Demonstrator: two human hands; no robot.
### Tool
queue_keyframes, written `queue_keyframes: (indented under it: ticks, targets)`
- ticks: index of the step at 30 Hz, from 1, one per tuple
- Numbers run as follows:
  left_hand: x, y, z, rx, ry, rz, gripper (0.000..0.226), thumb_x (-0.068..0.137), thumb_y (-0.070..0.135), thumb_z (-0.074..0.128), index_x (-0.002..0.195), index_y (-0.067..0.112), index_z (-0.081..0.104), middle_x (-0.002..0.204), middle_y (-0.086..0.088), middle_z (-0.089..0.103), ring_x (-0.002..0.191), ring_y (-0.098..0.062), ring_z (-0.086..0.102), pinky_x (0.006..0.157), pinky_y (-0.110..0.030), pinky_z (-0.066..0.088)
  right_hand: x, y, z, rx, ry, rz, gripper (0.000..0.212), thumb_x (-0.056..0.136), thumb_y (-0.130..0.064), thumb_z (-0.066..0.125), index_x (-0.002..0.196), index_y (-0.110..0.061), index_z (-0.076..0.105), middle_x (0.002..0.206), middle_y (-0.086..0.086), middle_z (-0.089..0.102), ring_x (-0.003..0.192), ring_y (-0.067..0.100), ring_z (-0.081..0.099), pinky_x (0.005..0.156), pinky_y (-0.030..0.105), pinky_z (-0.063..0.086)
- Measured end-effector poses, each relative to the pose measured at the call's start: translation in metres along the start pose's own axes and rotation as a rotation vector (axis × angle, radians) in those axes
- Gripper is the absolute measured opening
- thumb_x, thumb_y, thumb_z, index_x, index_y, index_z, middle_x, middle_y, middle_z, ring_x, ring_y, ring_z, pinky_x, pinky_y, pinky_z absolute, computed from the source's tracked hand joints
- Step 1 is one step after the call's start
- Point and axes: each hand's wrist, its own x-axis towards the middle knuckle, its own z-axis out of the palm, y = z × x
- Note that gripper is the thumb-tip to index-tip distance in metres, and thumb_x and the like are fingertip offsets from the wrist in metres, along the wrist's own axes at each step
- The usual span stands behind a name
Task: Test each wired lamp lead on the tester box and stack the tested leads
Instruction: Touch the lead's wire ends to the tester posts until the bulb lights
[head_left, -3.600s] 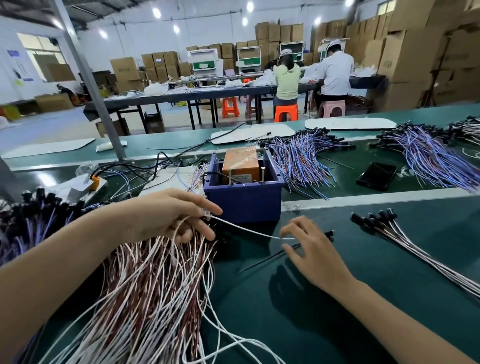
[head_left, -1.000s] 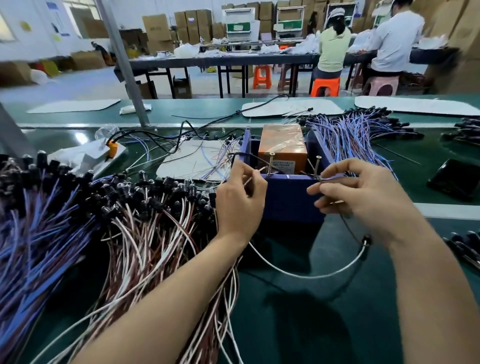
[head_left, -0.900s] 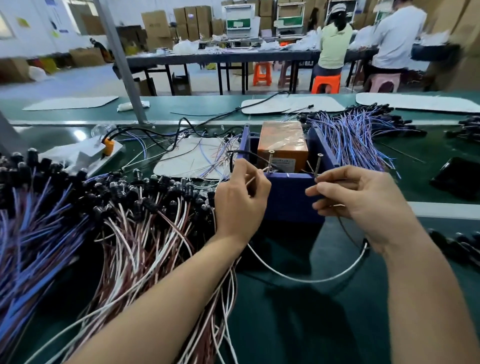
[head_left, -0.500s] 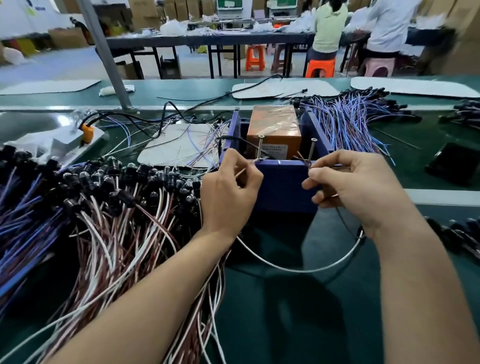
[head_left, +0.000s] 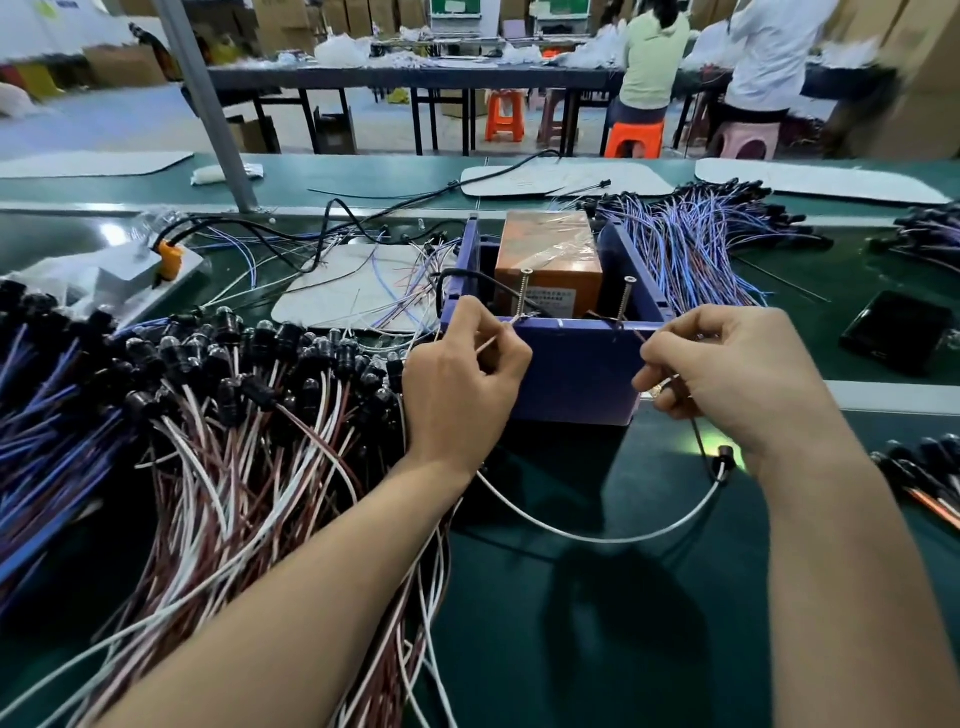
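**One lead stretched between the tester's two screws**

The lamp lead (head_left: 597, 538) is a thin white wire that sags in a loop over the green table (head_left: 571, 665), just in front of the tester box (head_left: 571, 374). At its right end sits a small black lamp head (head_left: 723, 457), and a darker wire climbs from there into the right hand (head_left: 727, 374). A pale green glow lies on the table beside that head.

The left hand (head_left: 462, 384) pinches the white end between thumb and forefinger, with the bare tip at the left screw (head_left: 525, 291). The right hand's curled fingers pinch the dark end, which points at the foot of the right screw (head_left: 625, 299); contact there is too small to tell.

The tester box is an open blue tub. Inside it sits an orange block (head_left: 548, 260) wrapped in clear film, and both screws stand upright by the near wall. A pile of red-and-white leads (head_left: 249, 467) lies to the left of the box.
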Motion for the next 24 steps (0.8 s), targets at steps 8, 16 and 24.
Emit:
queue_keyframes:
  ticks: [8,16,24]
  targets:
    - [0.0003,0.0005,-0.0007,-0.009,-0.015,-0.015,0.015,0.084,0.015,0.058,0.071,0.008,0.053,0.052,0.001,0.053,0.046,-0.029,0.054,0.049,-0.037,0.046,0.0035,0.0041,0.0066,-0.075,0.013,-0.047,0.013,0.08,-0.006,0.062,0.067,-0.009,0.062,0.054,0.003,0.068,0.037,0.014,0.051,0.048,0.027,0.042]
    - [0.0005,0.002,-0.0016,-0.001,-0.019,-0.01,0.016,0.084,0.015,0.058,0.071,0.007,0.053,0.053,0.006,0.047,0.046,-0.032,0.053,0.049,-0.039,0.046,0.0039,0.0063,0.0073,-0.069,0.017,-0.049,0.013,0.08,-0.007,0.061,0.068,-0.01,0.062,0.055,0.003,0.068,0.04,0.016,0.052,0.05,0.028,0.043]
    - [0.0001,0.0012,-0.0017,-0.009,-0.026,-0.018,0.015,0.084,0.015,0.057,0.071,0.009,0.052,0.052,0.007,0.045,0.042,-0.024,0.045,0.047,-0.036,0.044,-0.0013,-0.0007,0.0043,-0.032,0.012,-0.032,0.015,0.082,-0.006,0.061,0.069,-0.011,0.062,0.055,0.004,0.068,0.043,0.017,0.051,0.045,0.025,0.043]
